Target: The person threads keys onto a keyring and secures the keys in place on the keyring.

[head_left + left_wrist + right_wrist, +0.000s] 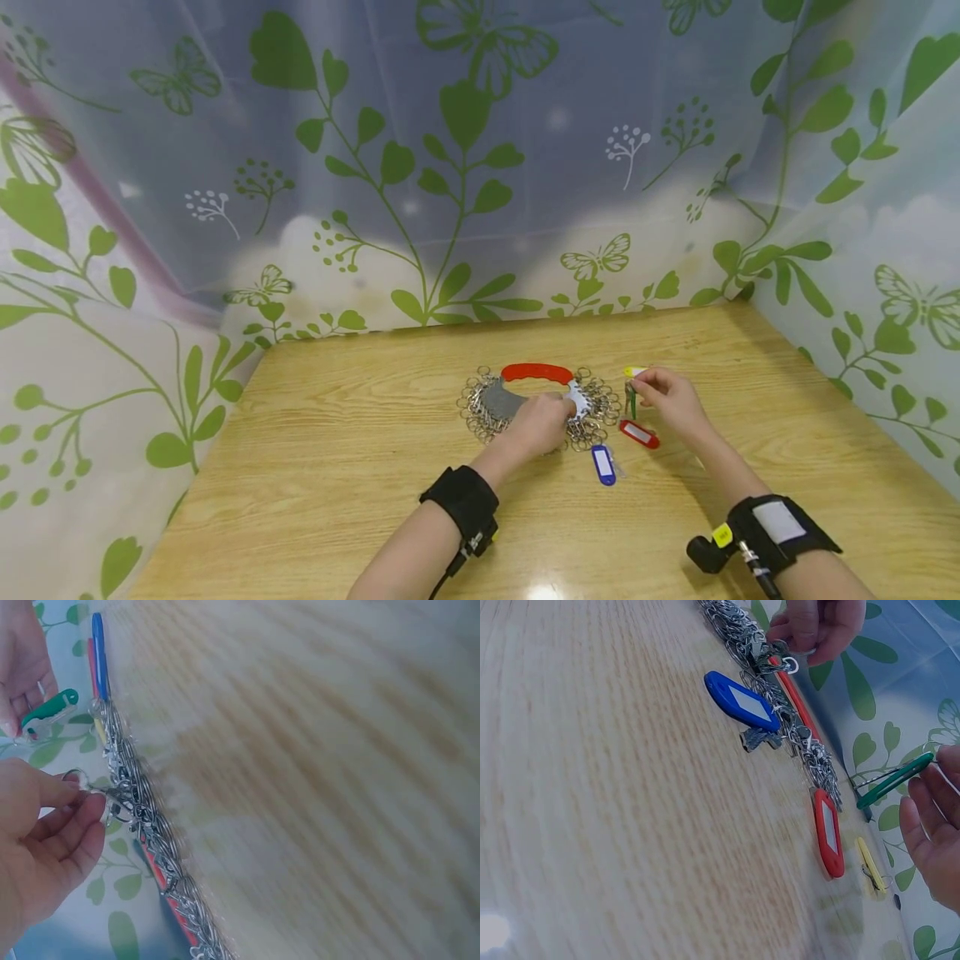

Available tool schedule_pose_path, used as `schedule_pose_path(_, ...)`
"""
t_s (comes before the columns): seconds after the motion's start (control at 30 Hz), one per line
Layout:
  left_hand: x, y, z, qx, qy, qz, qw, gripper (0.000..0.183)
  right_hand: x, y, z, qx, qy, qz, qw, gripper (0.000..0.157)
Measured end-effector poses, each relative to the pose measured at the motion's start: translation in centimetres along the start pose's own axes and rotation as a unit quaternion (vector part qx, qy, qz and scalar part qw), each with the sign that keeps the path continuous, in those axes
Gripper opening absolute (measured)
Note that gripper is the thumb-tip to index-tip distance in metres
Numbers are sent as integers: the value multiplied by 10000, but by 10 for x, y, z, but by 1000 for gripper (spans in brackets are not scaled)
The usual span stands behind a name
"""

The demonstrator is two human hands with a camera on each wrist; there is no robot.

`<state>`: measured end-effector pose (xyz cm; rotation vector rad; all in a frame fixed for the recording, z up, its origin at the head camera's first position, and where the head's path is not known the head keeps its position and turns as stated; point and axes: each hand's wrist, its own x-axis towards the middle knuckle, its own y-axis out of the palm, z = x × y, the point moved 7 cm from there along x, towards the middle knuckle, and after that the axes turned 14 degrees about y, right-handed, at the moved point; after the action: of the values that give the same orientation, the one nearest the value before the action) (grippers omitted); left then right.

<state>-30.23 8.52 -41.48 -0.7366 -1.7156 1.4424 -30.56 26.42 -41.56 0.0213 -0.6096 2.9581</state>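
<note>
A grey plate [501, 402] with a red handle [536, 372] lies on the table, its edge hung with many metal rings and clasps [477, 417]. Over its right part, my left hand [542, 423] pinches a small metal ring [73, 775] with its clasp between thumb and fingers. Just right of the plate, my right hand [672, 402] holds a green key tag [895, 781] by its ring, slightly above the table. A key [51, 720] hangs beside the green tag.
A red key tag [639, 433] lies below the right hand, and a blue key tag [603, 465] with keys is nearer me. Behind the right fingers is a yellow key tag [634, 372]. A patterned curtain [480, 208] borders the wooden table [337, 467].
</note>
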Motion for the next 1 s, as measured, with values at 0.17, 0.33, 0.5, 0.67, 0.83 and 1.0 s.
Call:
schedule_pose_path(0.17,-1,5,2,-245,-185,242,9992,22,-1,1,-2,-9,67,28,10000,24)
schedule_pose_path(0.33,0,3,4,-170,-228,111,9995,21,-1,2,-3,-43,97,30,9999,24)
schedule_pose_path(0.5,-2,-1,5,196,-305,33,9993,16,-2,2,-2,-62,162,68,9998,26)
schedule_pose_path(0.67,-3,-2,7,393,-357,-16,9986,6,-4,3,-2,-65,215,122,9997,26)
schedule_pose_path(0.83,-3,-1,8,384,-302,-19,9988,16,-4,4,-2,-36,236,148,9996,26)
schedule_pose_path(1.0,-4,-1,8,82,-397,-11,9992,28,-4,6,-3,-1,225,188,9996,26)
